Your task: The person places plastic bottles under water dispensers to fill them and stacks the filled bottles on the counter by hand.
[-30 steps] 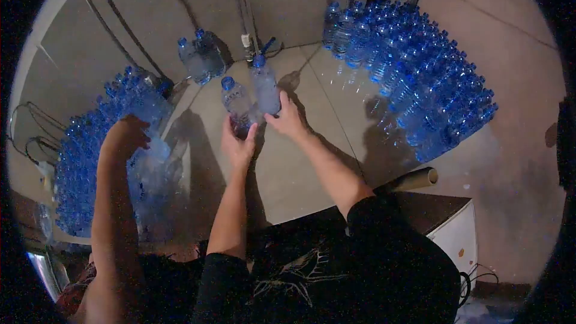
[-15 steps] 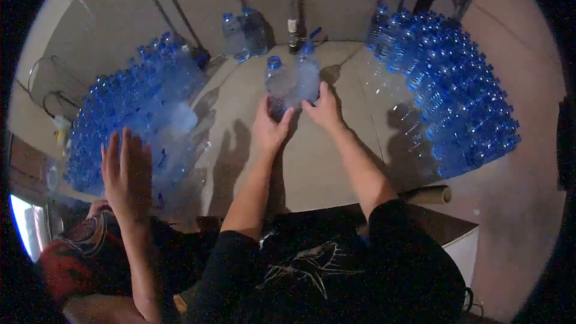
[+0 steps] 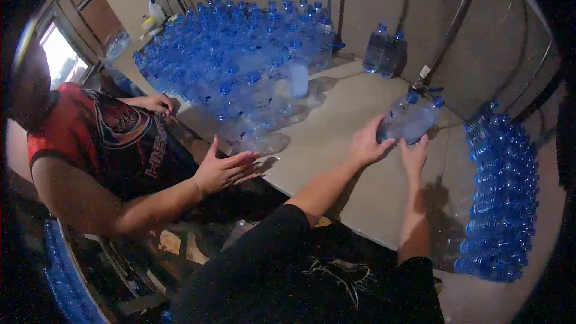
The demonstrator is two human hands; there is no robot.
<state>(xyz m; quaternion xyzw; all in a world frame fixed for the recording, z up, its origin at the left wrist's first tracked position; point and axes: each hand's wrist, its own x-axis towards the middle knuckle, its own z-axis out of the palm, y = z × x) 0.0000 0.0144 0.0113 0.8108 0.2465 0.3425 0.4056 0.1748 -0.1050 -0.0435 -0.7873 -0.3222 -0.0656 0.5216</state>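
Note:
My left hand (image 3: 371, 143) is closed around the lower part of a clear, blue-capped bottle (image 3: 396, 114). Beside it, my right hand (image 3: 414, 155) grips the base of a second blue-capped bottle (image 3: 422, 121). The two bottles are side by side and lean a little, over the table near the pipe at the wall. Two more capped bottles (image 3: 384, 53) stand together against the wall, behind my hands. The parts of the bottles inside my fingers are hidden.
A dense group of bottles (image 3: 240, 54) covers the table's (image 3: 354, 204) left part; another block (image 3: 501, 198) stands at the right edge. A co-worker (image 3: 120, 144) in a red and black shirt is at the left, one hand near the bottles. A white cup-like container (image 3: 299, 80) stands among them.
The view has swung left, bringing the co-worker's body into sight. Both my hands still hold the two bottles, which now tilt more. The co-worker's raised hand has come down beside the left group.

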